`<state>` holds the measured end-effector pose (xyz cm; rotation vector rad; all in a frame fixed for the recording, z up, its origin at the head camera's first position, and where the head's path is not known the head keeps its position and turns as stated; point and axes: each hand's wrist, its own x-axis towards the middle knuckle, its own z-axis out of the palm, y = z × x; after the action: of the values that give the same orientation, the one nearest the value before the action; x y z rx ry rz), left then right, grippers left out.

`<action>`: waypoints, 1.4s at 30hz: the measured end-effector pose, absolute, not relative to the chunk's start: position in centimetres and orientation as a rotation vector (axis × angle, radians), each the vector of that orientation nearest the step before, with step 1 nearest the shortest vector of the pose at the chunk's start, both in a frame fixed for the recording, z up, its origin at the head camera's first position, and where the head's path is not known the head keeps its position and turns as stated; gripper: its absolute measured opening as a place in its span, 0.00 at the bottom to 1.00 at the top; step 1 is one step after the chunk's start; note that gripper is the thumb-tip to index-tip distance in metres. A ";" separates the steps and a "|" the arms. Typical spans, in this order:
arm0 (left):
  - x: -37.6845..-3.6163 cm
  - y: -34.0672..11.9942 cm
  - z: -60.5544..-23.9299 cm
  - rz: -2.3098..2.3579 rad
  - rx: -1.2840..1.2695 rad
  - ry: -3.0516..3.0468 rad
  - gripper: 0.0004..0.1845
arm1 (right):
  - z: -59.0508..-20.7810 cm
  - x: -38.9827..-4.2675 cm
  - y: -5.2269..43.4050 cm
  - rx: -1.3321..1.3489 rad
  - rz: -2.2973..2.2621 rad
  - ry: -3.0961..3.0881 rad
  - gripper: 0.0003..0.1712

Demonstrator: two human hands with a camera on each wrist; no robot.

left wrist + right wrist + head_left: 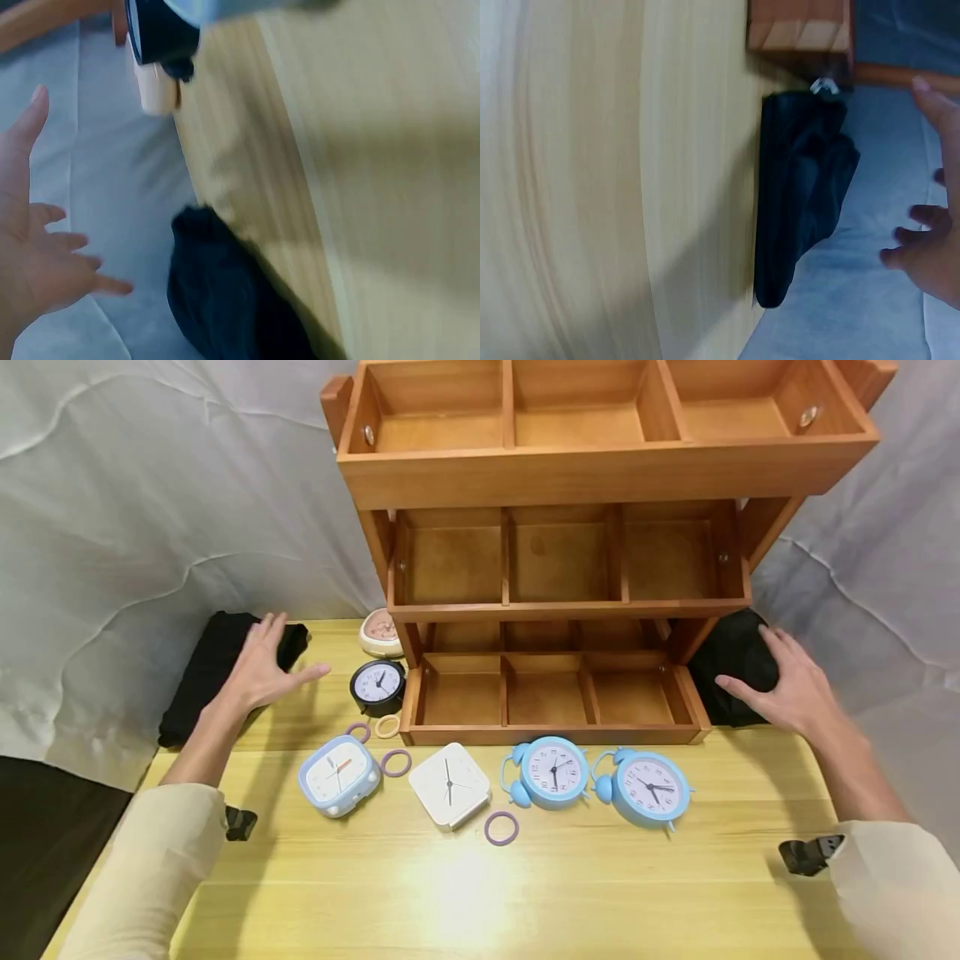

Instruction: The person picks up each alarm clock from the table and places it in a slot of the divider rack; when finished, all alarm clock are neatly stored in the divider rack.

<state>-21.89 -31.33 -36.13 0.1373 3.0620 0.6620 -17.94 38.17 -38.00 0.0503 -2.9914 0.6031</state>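
1. Left hand (262, 664): fingers spread wide, holding nothing, hovering over the left black cloth bundle (213, 672) at the table's left rear edge; contact not discernible.
2. Right hand (787, 685): fingers loosely spread, holding nothing, over or on the right black cloth bundle (731, 668) beside the shelf's right foot; contact not discernible.
3. Cloth bundles: two, one at each rear corner, both overhanging the table (480, 893) edge in the wrist views.
4. Wooden shelf (600, 468): three tiers, three compartments each.
5. Clocks: six. Front row: pale-blue square clock (339, 774), white square clock (450, 785), two blue twin-bell clocks (553, 771) (649, 787). Behind: black round clock (378, 685), cream clock (381, 633) partly hidden by the shelf post.
6. Rings: four small rings (501, 827) among the clocks, three purple and one cream.
7. Open room: broad bare tabletop in front of the clock row.
8. Wrist views: blurred; details hard to make out.
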 end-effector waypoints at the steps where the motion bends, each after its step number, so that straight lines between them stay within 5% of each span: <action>1: -22.0 -30.8 -36.1 0.677 0.149 3.024 0.59 | -38.0 -17.8 38.0 0.050 0.632 -3.005 0.53; 13: -23.2 -24.3 -37.7 0.565 0.341 2.707 0.57 | -39.6 -16.4 35.1 0.164 1.130 -3.055 0.33; 31: -23.6 -22.2 -38.1 0.419 0.402 2.816 0.48 | -41.9 -17.0 34.7 0.148 1.198 -3.028 0.29; 42: -20.2 -22.3 -33.3 0.526 0.564 2.896 0.45 | -41.0 -17.0 34.7 0.172 1.194 -3.042 0.29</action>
<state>-20.19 -22.27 -33.33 0.5645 2.8962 0.5258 -17.03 34.75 -41.02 0.1719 -3.0421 1.1936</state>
